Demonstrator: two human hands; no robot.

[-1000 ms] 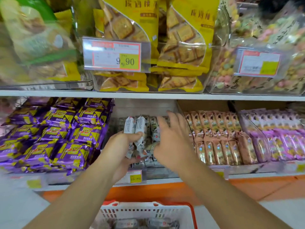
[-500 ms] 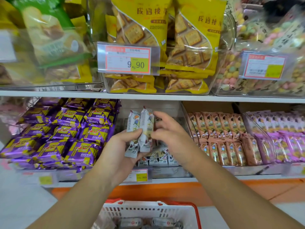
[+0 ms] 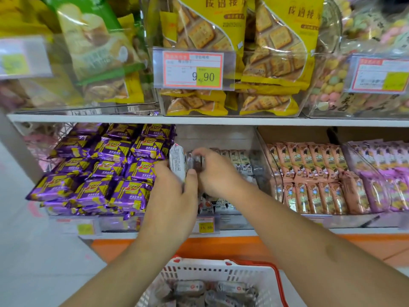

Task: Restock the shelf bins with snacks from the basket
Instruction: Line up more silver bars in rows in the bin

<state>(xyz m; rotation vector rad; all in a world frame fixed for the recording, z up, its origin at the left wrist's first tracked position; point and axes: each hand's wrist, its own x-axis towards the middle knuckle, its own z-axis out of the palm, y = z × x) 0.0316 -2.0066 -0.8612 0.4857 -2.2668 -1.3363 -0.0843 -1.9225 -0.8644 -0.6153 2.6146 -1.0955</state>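
A: State the position of each hand relative to the middle bin (image 3: 261,151).

B: Both hands are at the front left of the middle bin, above its contents. The left hand (image 3: 174,196) grips a small bundle of white snack packs (image 3: 177,161) — fingers curled behind the bundle, thumb pressed on its front. The packs stand roughly upright, printed back facing the camera.

A: And the right hand?

B: The right hand (image 3: 215,173) sits just right of the left hand, touching it. Its fingers are curled over the top of one pack in the bundle, pinching it. The pack itself is blurred; its print cannot be read.

A: Contents of the middle bin?

B: A row of similar white packs (image 3: 236,159) stands along the back of the bin, and more lie at its front edge, above a price tag reading 15.80 (image 3: 206,226).

A: Neighbouring items?

B: Left of the middle bin — purple wafer packs (image 3: 106,173), stacked. Right of it, pink bar packs (image 3: 309,173) in rows. On the shelf above it, yellow cracker bags (image 3: 221,25) behind a tag reading 9.90 (image 3: 192,70).

A: Location of the basket?

B: The white basket (image 3: 221,273) with a red rim sits below the middle bin, between the forearms. It holds several more wrapped snacks (image 3: 212,291).
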